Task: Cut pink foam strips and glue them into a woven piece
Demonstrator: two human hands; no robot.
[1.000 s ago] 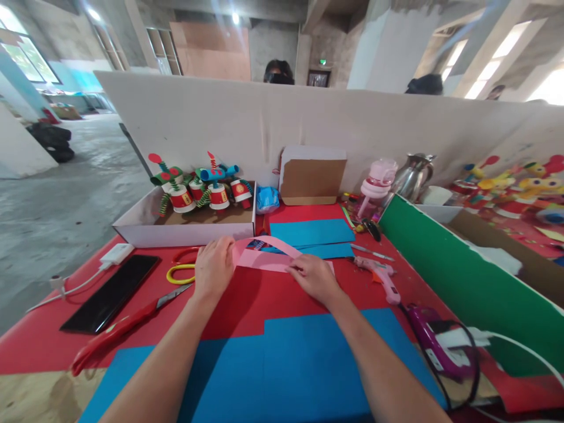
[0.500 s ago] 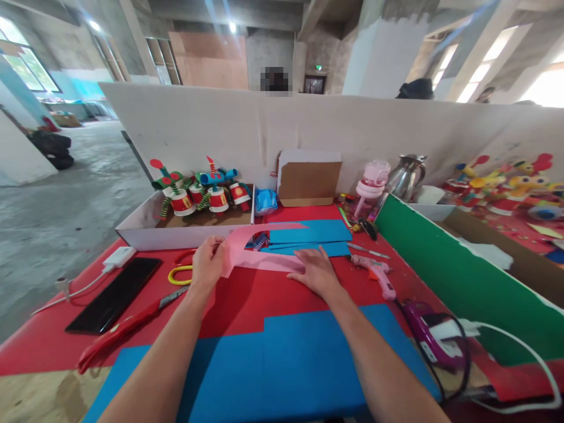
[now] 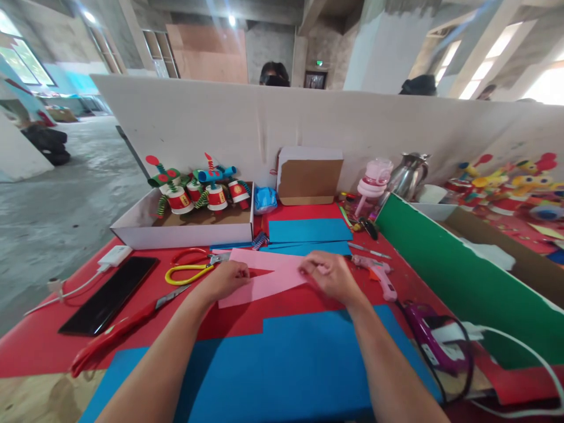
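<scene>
Two pink paper strips [image 3: 264,288] lie across the middle of the table, forming a narrow V whose ends come together at the right. Curled over their left part is my left hand [image 3: 230,280], fingers closed on the paper. My right hand [image 3: 331,274] pinches the strips at their right end, its fingertips partly hiding it. Red-and-yellow-handled scissors or pliers [image 3: 190,274] lie just left of the strips, jaws partly under the paper. Behind the strips rests a stack of blue sheets [image 3: 311,230]. Larger blue sheets [image 3: 282,370] spread beneath my forearms.
At left are red-handled scissors [image 3: 118,329], a black phone [image 3: 110,296] and a white charger [image 3: 115,256]. A white box [image 3: 185,237] holds paper-cup figures. On the right lie a pink glue gun [image 3: 374,270], a purple device [image 3: 434,335] with cables, and a green-sided box [image 3: 453,288].
My left hand has moved right and slightly down. The raised, curling pink strip now lies flatter. My right hand has gone from spread fingers to a pinch on the strips' end.
</scene>
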